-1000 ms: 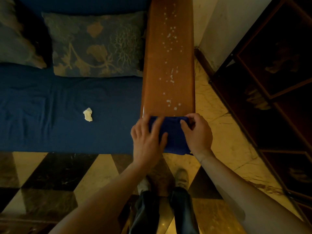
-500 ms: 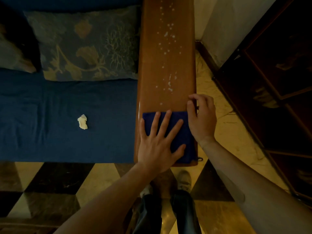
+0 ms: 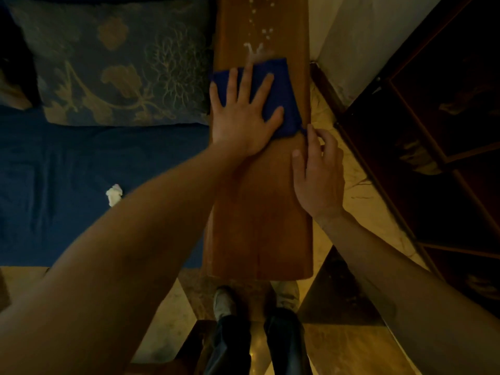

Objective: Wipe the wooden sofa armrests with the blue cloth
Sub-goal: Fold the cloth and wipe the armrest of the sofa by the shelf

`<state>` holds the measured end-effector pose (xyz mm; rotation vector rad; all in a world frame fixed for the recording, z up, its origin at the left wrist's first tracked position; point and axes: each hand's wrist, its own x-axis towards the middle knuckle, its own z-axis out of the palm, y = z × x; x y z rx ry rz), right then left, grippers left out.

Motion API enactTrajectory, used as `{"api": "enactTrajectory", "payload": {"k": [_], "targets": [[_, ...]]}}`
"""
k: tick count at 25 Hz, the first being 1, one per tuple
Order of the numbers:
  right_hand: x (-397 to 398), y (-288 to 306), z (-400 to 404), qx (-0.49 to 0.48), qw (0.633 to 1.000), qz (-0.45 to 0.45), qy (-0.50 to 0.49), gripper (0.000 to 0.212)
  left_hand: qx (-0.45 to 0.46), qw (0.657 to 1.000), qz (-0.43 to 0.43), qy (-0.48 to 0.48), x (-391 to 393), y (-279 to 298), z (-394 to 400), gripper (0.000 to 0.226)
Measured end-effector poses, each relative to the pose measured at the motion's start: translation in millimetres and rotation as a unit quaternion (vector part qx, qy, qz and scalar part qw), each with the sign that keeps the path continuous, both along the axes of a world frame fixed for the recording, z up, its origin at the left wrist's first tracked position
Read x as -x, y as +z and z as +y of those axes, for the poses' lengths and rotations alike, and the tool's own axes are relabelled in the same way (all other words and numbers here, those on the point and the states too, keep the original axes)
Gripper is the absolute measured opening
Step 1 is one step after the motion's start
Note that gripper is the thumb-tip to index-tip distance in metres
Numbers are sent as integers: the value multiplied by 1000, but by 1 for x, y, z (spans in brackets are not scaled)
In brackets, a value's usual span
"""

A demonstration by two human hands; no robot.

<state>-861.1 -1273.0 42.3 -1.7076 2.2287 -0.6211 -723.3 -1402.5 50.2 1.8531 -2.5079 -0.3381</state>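
Seen from above, a person's left hand (image 3: pixel 243 117) lies flat with fingers spread wide on a folded blue cloth (image 3: pixel 273 85), pressing it onto the top of a wooden armrest (image 3: pixel 257 212). That cloth sits on the armrest's far half and covers most of its width, its near right corner reaching the armrest's right edge. Just beyond the cloth's far edge, small white specks (image 3: pixel 259 31) dot the armrest, while the wood nearer than the cloth looks bare. Resting on the armrest's right edge, just nearer than the cloth, the right hand (image 3: pixel 316 171) has its fingers loosely curled and its fingertips at the cloth's near corner; whether they pinch the fabric cannot be told. Left of the armrest lie a patterned cushion (image 3: pixel 108 63) and a small crumpled white scrap (image 3: pixel 113 193) on the blue seat (image 3: pixel 67 163). Right of the armrest stands a dark wooden cabinet (image 3: pixel 433 131).
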Motion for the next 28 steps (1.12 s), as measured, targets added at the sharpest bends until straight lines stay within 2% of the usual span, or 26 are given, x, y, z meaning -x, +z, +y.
{"api": "enactTrajectory", "payload": {"k": [3,6,9,11,15,18,20,23,25,28], "targets": [[0,13,-24,10,1000,-10,-18,54,-22,999,-4,-29,-33,6,104,71],[-10,22,-57,-25,998,30,44,57,-62,996,-31,-52,-62,11,200,73],[-19,11,-69,-41,994,56,83,56,-69,996,-34,-41,-67,9,223,75],[-20,4,-68,-17,996,53,66,53,-59,998,-28,-18,-56,8,193,75],[-21,6,-69,-4,999,21,42,57,-31,999,5,23,-30,2,74,73],[-24,8,-68,-12,999,13,40,65,-10,1000,-8,-22,-19,-1,-16,71],[-25,7,-68,-26,998,29,39,70,2,998,-14,-54,-6,0,-73,71],[-27,6,-71,-53,993,91,52,69,8,1000,-7,-20,25,2,-144,71],[-27,5,-73,-52,992,102,53,66,-3,1000,-12,-9,42,2,-164,71],[-25,7,-68,-4,997,73,27,66,5,988,-30,-154,33,6,-147,68]]}}
